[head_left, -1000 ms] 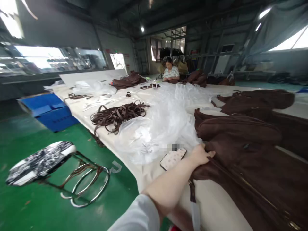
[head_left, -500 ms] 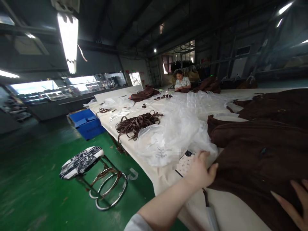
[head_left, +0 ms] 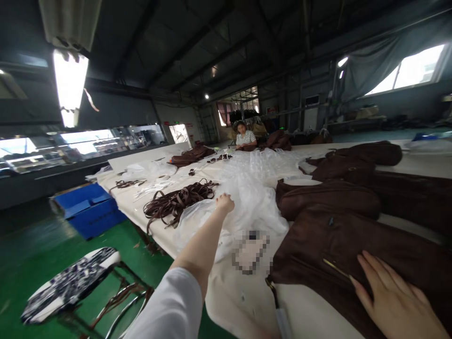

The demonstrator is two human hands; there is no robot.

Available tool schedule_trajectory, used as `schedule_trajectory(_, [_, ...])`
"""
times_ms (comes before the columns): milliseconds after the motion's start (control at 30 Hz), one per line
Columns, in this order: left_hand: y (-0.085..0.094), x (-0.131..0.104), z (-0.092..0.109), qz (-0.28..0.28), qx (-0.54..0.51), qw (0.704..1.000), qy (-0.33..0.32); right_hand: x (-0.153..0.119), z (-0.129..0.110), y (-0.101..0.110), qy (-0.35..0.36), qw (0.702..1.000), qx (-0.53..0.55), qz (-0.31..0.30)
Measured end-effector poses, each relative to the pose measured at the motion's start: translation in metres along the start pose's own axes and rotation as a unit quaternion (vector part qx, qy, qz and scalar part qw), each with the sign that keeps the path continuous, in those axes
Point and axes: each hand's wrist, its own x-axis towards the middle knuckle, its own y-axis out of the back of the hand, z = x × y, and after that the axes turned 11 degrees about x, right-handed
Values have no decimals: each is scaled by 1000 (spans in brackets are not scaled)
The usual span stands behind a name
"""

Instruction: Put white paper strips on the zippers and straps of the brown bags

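Observation:
My left hand (head_left: pixel 225 203) is stretched out over the heap of clear plastic bags (head_left: pixel 252 200), close to the pile of dark brown straps (head_left: pixel 178 202). Its fingers are curled downward, and whether any plastic is in them is hidden. My right hand (head_left: pixel 397 294) lies with fingers extended on a dark brown bag (head_left: pixel 318 240), beside a brass-coloured zip (head_left: pixel 335 268). A phone (head_left: pixel 251 252), blurred out in part, rests on the white table cover between my arms. Nearer to me, a strip with a pale end (head_left: pixel 281 320) hangs by the brown bag.
More brown bags (head_left: pixel 328 197) lie to the right on the long table (head_left: pixel 226 292). A patterned stool (head_left: pixel 72 282) and a blue box (head_left: pixel 92 212) stand on the green floor at the left. A person in a striped top (head_left: pixel 246 137) is at the far end.
My left hand has moved from beside the phone forward and left onto the plastic bags. The view has turned right, showing more of the brown bags and my right hand.

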Motion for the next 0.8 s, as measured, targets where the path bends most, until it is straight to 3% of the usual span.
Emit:
schedule_trajectory(100, [11, -8, 15, 41, -11, 999, -14, 3, -5, 5, -3, 998, -41, -51])
schedule_trajectory(167, [22, -27, 33, 89, -43, 994, -50, 7, -8, 10, -34, 996, -38, -67])
schedule_trajectory(200, [28, -41, 44, 156, -109, 977, -98, 10, -8, 13, -50, 996, -26, -76])
schedule_trajectory(233, [37, -60, 55, 182, -179, 954, -156, 13, -7, 16, -67, 994, -8, -81])
schedule_trajectory(267, [47, -81, 66, 153, -241, 935, -211, 15, -5, 20, -82, 993, 20, -82])
schedule_trajectory(300, [59, -104, 75, 82, -294, 917, -256, 17, -2, 24, -92, 990, 60, -87])
schedule_trajectory(367, [84, -149, 91, -153, -360, 850, -352, 19, 8, 32, -130, 973, 168, -91])
schedule_trajectory(433, [99, -186, 105, -361, -362, 721, -468, 17, 18, 42, -201, 934, 286, -75])
schedule_trajectory(467, [100, -200, 113, -419, -356, 660, -512, 16, 22, 46, -246, 908, 336, -54])
schedule_trajectory(500, [95, -210, 122, -455, -351, 618, -537, 14, 25, 49, -288, 879, 379, -27])
schedule_trajectory(533, [85, -216, 132, -476, -351, 596, -543, 12, 28, 52, -322, 850, 416, 0])
schedule_trajectory(567, [69, -220, 143, -488, -357, 598, -526, 10, 29, 54, -348, 825, 445, 24])
schedule_trajectory(633, [29, -221, 162, -507, -381, 633, -445, 8, 29, 57, -374, 796, 472, 61])
schedule_trajectory(733, [-33, -207, 180, -481, -464, 689, -280, 8, 24, 57, -377, 821, 426, 41])
schedule_trajectory(800, [-62, -193, 182, -443, -563, 684, -136, 9, 18, 55, -356, 863, 359, -24])
